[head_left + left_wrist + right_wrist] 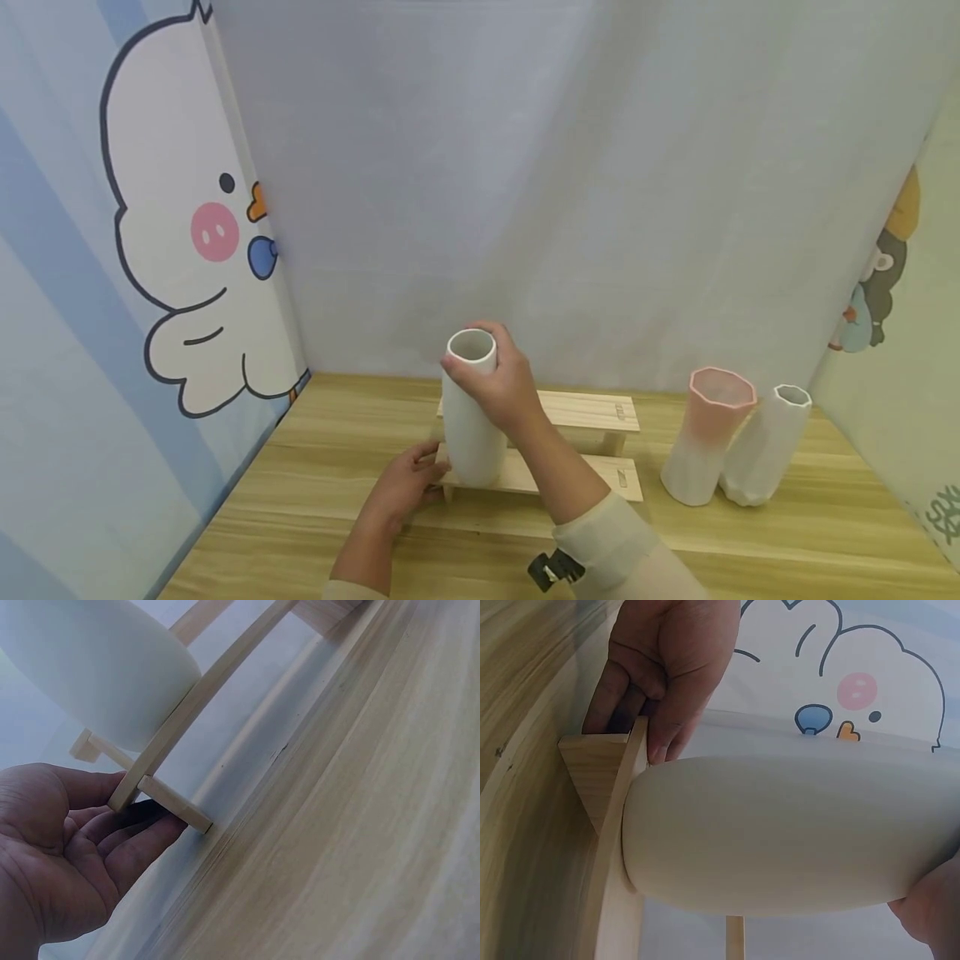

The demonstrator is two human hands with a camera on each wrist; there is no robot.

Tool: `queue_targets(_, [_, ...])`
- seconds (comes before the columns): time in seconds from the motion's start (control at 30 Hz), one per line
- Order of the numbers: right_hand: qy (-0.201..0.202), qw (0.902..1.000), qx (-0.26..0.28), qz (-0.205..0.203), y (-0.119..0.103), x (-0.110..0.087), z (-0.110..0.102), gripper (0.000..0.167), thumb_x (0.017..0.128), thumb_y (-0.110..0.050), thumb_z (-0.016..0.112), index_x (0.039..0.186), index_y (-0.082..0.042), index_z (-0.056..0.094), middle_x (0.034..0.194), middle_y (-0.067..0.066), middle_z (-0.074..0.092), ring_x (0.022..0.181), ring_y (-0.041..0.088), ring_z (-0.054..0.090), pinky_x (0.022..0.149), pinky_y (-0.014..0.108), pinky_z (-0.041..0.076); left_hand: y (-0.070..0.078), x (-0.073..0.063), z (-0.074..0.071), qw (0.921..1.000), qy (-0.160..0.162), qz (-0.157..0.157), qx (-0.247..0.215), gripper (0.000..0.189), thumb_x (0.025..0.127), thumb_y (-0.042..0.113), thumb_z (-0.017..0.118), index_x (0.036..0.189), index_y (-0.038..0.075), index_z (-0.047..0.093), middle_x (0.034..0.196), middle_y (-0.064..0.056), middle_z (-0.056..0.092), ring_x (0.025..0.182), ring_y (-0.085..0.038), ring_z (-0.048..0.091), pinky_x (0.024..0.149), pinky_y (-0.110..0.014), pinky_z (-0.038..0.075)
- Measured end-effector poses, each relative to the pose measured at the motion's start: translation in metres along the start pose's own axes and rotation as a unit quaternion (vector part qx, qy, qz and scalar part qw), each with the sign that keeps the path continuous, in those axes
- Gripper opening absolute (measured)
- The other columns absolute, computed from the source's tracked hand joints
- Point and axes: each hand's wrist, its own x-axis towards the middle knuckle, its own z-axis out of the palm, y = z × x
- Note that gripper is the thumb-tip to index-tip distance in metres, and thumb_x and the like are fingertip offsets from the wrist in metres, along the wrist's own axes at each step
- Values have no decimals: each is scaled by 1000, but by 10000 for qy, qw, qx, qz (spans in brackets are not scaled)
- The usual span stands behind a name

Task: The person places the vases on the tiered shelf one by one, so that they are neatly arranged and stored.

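A tall white vase (474,425) stands upright on the left part of the lower step of a two-step wooden stand (570,477). My right hand (502,379) grips the vase near its rim, thumb on the near side and fingers behind. In the right wrist view the vase's base (634,832) meets the board. My left hand (405,487) pinches the left end of the lower step, with the thumb on top and fingers beneath, as the left wrist view shows at the board's end (127,795).
Right of the stand are a pink-and-white vase (705,442) and a white faceted vase (765,450), close together on the wooden table (285,500). The stand's upper step (585,410) is behind the lower one. A pale curtain (525,167) hangs along the back.
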Motion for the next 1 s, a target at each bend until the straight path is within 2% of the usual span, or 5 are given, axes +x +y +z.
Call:
queue_targets(0.23, [-218, 9996, -75, 159, -3, -1, -7, 73, 81, -49, 75, 142, -30, 39, 111, 0, 65, 95, 19, 65, 78, 39, 57, 1, -1, 0, 10000, -81, 36, 3, 64, 99, 25, 60, 149, -3, 32, 147, -28, 43, 122, -39, 58, 95, -44, 55])
queue_targets(0.37, [-386, 9990, -213, -81, -5, 0, -14, 83, 82, -46, 76, 148, -26, 30, 127, -1, 59, 106, 20, 63, 88, 42, 56, 1, -1, -1, 10000, -80, 14, 10, 65, 99, 26, 60, 149, -3, 32, 147, -29, 43, 121, -38, 59, 95, -43, 55])
queue_targets(0.57, [-454, 9970, -424, -472, -10, -2, -30, 90, 84, -56, 71, 152, -20, 23, 145, 1, 50, 127, 22, 54, 104, 47, 48, 1, 0, -2, 9999, -106, 25, -68, 63, 99, 22, 59, 149, -5, 32, 147, -30, 42, 120, -38, 60, 95, -42, 55])
queue_targets(0.83, [-304, 9964, -481, -626, -6, -18, -63, 91, 86, -55, 70, 153, -19, 22, 151, 3, 43, 139, 21, 42, 114, 47, 38, -1, 1, -1, 9999, -107, 80, -82, 63, 98, 22, 60, 148, -5, 33, 146, -31, 43, 116, -36, 62, 94, -42, 56])
queue_targets(1.0, [-183, 9961, -532, -681, 0, -32, -82, 82, 90, -43, 69, 153, -22, 21, 152, 0, 42, 139, 22, 42, 114, 50, 36, -2, 2, 1, 9999, -35, 103, -88, 63, 98, 20, 60, 148, -6, 33, 145, -31, 43, 113, -35, 64, 92, -41, 57])
